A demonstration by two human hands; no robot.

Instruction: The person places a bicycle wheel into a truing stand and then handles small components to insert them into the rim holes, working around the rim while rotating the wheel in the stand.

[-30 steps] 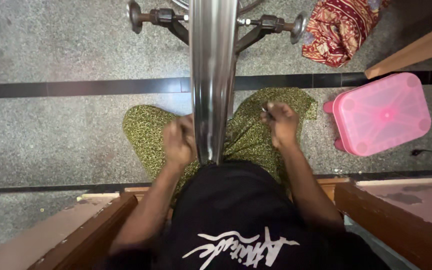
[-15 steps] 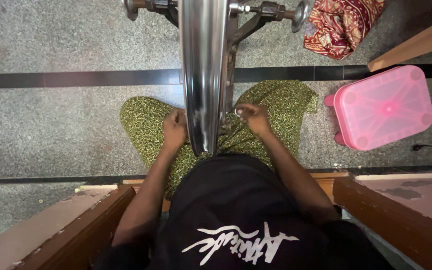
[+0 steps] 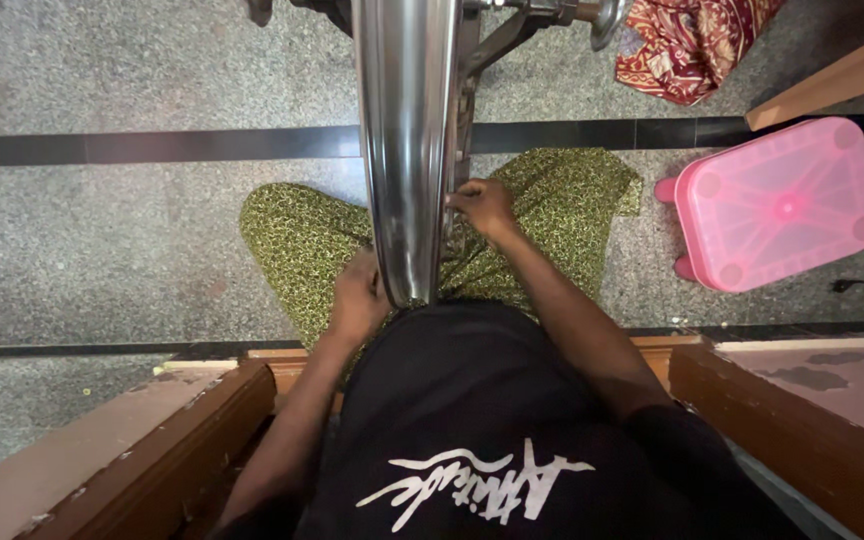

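While hands grip shiny metal rim [image 3: 404, 150] edges (both sides), floor [image 3: 132, 230] open leftward.

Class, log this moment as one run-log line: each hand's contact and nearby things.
left hand: on metal rim, lower end | right hand: at rim's right edge | nearby: pink stool, patterned cloth

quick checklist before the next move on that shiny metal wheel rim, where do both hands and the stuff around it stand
1. Left hand on the near end of the shiny curved metal wheel rim: ok, touching its left side.
2. Right hand at the rim's right edge: ok, fingers against it.
3. Firmness of either grip: cannot tell.
4. Rim centred between the knees in green patterned trousers: ok.
5. Pink plastic stool apart from the rim: ok.
6. Bolt ends on the frame tight: cannot tell.
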